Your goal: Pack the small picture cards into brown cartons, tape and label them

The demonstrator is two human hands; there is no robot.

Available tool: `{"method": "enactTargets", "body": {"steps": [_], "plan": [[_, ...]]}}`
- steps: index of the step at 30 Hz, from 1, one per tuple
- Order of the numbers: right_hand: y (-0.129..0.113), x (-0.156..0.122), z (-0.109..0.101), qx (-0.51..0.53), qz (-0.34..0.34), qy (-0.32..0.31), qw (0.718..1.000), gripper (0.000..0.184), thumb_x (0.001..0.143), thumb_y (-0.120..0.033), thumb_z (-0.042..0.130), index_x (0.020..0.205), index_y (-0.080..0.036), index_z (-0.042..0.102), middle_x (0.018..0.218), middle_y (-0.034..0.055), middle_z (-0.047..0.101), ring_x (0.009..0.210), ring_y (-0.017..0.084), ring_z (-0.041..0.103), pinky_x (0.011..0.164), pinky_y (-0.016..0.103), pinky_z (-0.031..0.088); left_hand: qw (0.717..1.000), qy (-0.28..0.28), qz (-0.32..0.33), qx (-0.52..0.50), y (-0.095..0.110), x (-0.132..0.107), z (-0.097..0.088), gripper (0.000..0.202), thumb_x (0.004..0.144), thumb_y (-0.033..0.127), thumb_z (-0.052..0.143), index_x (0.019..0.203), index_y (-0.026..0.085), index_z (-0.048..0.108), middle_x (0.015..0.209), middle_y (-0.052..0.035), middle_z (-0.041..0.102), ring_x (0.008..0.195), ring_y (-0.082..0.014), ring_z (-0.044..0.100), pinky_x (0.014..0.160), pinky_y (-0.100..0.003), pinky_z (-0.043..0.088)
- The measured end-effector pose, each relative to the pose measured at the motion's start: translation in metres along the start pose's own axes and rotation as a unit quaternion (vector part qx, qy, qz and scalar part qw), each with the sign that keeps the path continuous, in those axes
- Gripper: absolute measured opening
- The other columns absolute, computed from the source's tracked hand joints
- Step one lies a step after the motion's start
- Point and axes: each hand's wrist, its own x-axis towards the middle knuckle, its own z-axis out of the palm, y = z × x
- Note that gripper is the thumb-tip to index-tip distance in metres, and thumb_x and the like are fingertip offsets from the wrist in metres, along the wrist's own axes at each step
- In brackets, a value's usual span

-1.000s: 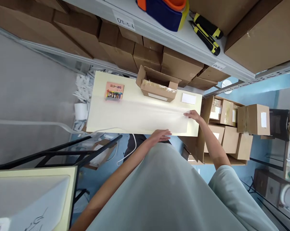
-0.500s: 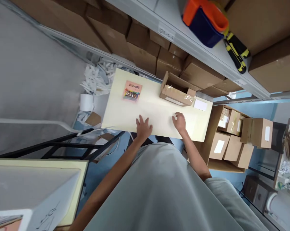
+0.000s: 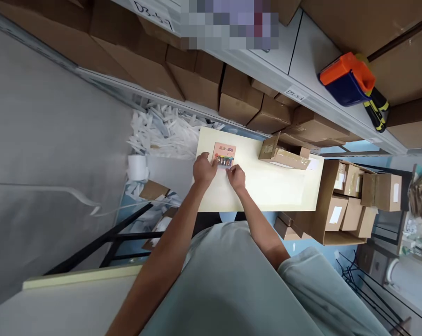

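Observation:
A small pink packet with a colourful picture (image 3: pixel 225 155) lies near the left end of a pale yellow table (image 3: pixel 274 186). My left hand (image 3: pixel 203 169) touches the packet's left edge with curled fingers. My right hand (image 3: pixel 236 176) rests at the packet's near right corner, fingers bent onto it. Whether either hand has lifted the packet off the table I cannot tell. An open cardboard box (image 3: pixel 283 154) with taped flaps stands further right on the table, with a white label (image 3: pixel 313 164) beside it.
Shredded white paper (image 3: pixel 162 133) and a paper roll (image 3: pixel 138 168) lie on the floor left of the table. Shelves of brown cartons (image 3: pixel 197 79) run behind. An orange and blue tape dispenser (image 3: pixel 349 79) sits on the shelf. A large carton of small boxes (image 3: pixel 351 200) stands right.
Both hands moved left along the table from its middle to the pink packet and closed onto its edges. The view swung left and down.

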Motion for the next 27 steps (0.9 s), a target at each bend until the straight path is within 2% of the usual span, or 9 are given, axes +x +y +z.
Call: {"method": "enactTargets", "body": {"steps": [3,5,10,12,15,18,21,24,27], "plan": [[0.003,-0.003,0.009,0.016,-0.001,0.036,0.999,0.020,0.099,-0.027,0.064,0.088,-0.029,0.047,0.094,0.0011,0.068,0.090,0.020,0.064,0.090,0.031,0.054,0.999,-0.038,-0.034,0.007,0.018,0.034,0.006,0.058,0.095,0.034,0.072,0.143,0.004,0.064,0.130,-0.0257,0.076,0.127,-0.0422,0.069,0.112,-0.052,0.052],[0.003,-0.005,0.010,0.025,0.000,0.044,0.999,0.025,0.098,-0.026,0.064,0.085,-0.030,0.043,0.093,0.0005,0.066,0.089,0.020,0.063,0.091,0.030,0.054,0.997,-0.063,-0.036,0.012,0.028,0.047,0.012,0.045,0.095,0.033,0.070,0.130,0.005,0.072,0.125,-0.0260,0.077,0.123,-0.0412,0.069,0.111,-0.052,0.052],[-0.002,-0.003,0.007,0.065,0.023,0.038,0.997,0.031,0.096,-0.026,0.069,0.081,-0.029,0.042,0.090,-0.0011,0.066,0.093,0.020,0.065,0.095,0.031,0.055,0.995,-0.094,0.037,-0.025,0.042,0.049,0.004,0.014,0.094,0.024,0.065,0.100,0.017,0.076,0.105,-0.0161,0.079,0.103,-0.0321,0.072,0.101,-0.044,0.056],[-0.001,-0.001,0.004,0.088,0.037,0.019,0.995,0.030,0.095,-0.028,0.072,0.081,-0.029,0.046,0.085,-0.0022,0.066,0.091,0.020,0.067,0.094,0.032,0.056,0.993,-0.051,0.098,-0.049,0.047,0.034,-0.010,0.015,0.095,0.024,0.063,0.102,0.019,0.076,0.111,-0.0139,0.077,0.108,-0.0303,0.072,0.105,-0.042,0.055],[0.010,0.001,-0.010,0.161,0.062,-0.043,0.984,0.020,0.095,-0.033,0.076,0.090,-0.027,0.058,0.083,-0.0015,0.070,0.091,0.021,0.071,0.094,0.035,0.059,0.980,0.000,0.164,-0.109,0.057,-0.009,-0.030,0.020,0.099,0.034,0.065,0.111,0.021,0.075,0.121,-0.0110,0.075,0.118,-0.0288,0.070,0.109,-0.038,0.054],[0.045,-0.008,-0.046,0.252,0.055,-0.085,0.962,0.023,0.096,-0.034,0.077,0.115,-0.025,0.066,0.096,0.0016,0.078,0.103,0.022,0.075,0.099,0.036,0.061,0.967,0.005,0.133,-0.216,0.073,-0.066,-0.026,0.028,0.094,0.045,0.078,0.110,0.022,0.076,0.111,-0.0069,0.077,0.110,-0.0258,0.071,0.103,-0.032,0.056],[0.106,-0.030,-0.106,0.362,0.031,-0.097,0.927,0.030,0.105,-0.043,0.064,0.128,-0.024,0.067,0.111,0.0054,0.081,0.112,0.023,0.076,0.101,0.036,0.062,0.944,-0.068,0.045,-0.320,0.092,-0.120,0.020,0.038,0.082,0.048,0.090,0.106,0.021,0.077,0.100,-0.0050,0.078,0.101,-0.0238,0.073,0.093,-0.029,0.059],[0.179,-0.058,-0.172,0.419,0.030,-0.104,0.901,0.047,0.111,-0.061,0.047,0.122,-0.022,0.070,0.116,0.0087,0.082,0.113,0.026,0.076,0.100,0.038,0.063,0.918,-0.151,-0.039,-0.364,0.113,-0.159,0.103,0.045,0.074,0.051,0.094,0.100,0.019,0.076,0.097,-0.0066,0.080,0.097,-0.0233,0.075,0.088,-0.030,0.060],[0.248,-0.075,-0.224,0.376,0.013,-0.083,0.923,0.044,0.106,-0.061,0.058,0.120,-0.022,0.070,0.115,0.0083,0.081,0.110,0.025,0.075,0.099,0.035,0.061,0.910,-0.187,-0.091,-0.358,0.136,-0.184,0.192,0.045,0.074,0.053,0.092,0.097,0.018,0.075,0.097,-0.0086,0.080,0.097,-0.0243,0.076,0.090,-0.034,0.061]]}}
